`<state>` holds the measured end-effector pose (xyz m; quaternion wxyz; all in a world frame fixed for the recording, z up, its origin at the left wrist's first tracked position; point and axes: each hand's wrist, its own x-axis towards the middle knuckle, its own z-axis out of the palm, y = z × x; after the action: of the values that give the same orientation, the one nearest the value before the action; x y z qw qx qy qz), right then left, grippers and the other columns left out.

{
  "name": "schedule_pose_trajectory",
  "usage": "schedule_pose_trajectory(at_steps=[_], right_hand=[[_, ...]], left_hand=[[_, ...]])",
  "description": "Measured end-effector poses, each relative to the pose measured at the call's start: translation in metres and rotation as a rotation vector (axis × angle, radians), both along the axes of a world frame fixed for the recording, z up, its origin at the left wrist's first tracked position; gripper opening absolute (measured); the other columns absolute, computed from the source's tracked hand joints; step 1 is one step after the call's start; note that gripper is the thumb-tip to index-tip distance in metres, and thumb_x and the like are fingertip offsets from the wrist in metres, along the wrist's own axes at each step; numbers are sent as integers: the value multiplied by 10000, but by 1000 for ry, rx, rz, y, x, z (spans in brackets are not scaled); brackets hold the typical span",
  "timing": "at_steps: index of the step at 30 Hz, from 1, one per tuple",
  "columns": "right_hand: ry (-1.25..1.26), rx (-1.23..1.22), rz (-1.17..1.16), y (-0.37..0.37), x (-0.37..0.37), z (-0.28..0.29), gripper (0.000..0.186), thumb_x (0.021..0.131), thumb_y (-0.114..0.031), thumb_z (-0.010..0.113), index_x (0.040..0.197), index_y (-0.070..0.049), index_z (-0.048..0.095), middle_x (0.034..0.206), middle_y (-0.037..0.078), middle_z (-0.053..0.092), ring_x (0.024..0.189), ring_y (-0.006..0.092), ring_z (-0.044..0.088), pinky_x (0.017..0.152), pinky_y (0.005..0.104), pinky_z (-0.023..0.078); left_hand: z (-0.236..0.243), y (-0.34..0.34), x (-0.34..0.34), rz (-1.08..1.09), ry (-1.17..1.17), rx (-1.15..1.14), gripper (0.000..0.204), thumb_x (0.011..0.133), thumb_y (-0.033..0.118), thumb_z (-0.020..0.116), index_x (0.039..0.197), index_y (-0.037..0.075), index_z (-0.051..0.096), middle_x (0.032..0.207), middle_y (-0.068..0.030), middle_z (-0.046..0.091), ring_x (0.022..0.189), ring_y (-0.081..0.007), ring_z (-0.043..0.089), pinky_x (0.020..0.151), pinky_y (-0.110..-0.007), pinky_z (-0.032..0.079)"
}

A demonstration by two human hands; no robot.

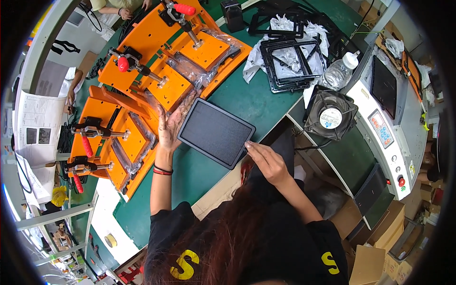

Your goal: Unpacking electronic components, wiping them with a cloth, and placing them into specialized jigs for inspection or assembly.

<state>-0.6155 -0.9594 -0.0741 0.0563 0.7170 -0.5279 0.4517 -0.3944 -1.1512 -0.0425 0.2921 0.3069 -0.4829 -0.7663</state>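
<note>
On my far left, the nearer orange fixture (135,138) sits on the green counter (268,102), red-handled toggle clamps (86,146) along its side, presumably so each rod bears straight down on its block. Clear film pokes out around the blocks; I'd guess it guards surfaces from scratches. Beside it stands the larger orange fixture (168,95), same layout, its plungers over two plates.

Now my left hand (172,126): open, palm up, thumb apart from the fingers, which stretch alongside the panel's left edge. It looks like a cradle, not a grip, though how much weight it bears I can't tell.

And centre stage, the black framed panel (216,133), held slightly tilted in plan above the counter's front edge, mesh-like face towards me, likely to let me look it over. On its lower right edge, my right hand (268,162) pinches the rim between fingertips and a thumb I can't see, so most of the face stays uncovered.

Further right, black frames (292,84) lie stacked on white wrapping (254,64), probably as cushioning; next, a clear bottle (338,73), then a boxy fan (331,116) beside the machine's control panel (381,129).
</note>
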Motion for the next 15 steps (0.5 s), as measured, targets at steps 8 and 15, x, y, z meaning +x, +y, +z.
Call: schedule_pose_trajectory(at_steps=[8,15], right_hand=[[-36,14,18,-6,2,-28,403,717,23,555,1119,38,529,1013,127,606,906,235,606,744,294,521],[-60,75,8,-6,5,-37,417,722,21,547,1137,41,507,1024,133,598,916,247,595,758,295,513]], left_hand=[[-30,-6,0,26,-426,-370,692,901,531,336,1340,-4,309,1378,-124,327,1305,-227,248,1069,-308,150],[-22,-1,-15,-87,-613,-717,480,939,318,390,1291,-9,380,1322,-165,402,1254,-269,342,1038,-325,232]])
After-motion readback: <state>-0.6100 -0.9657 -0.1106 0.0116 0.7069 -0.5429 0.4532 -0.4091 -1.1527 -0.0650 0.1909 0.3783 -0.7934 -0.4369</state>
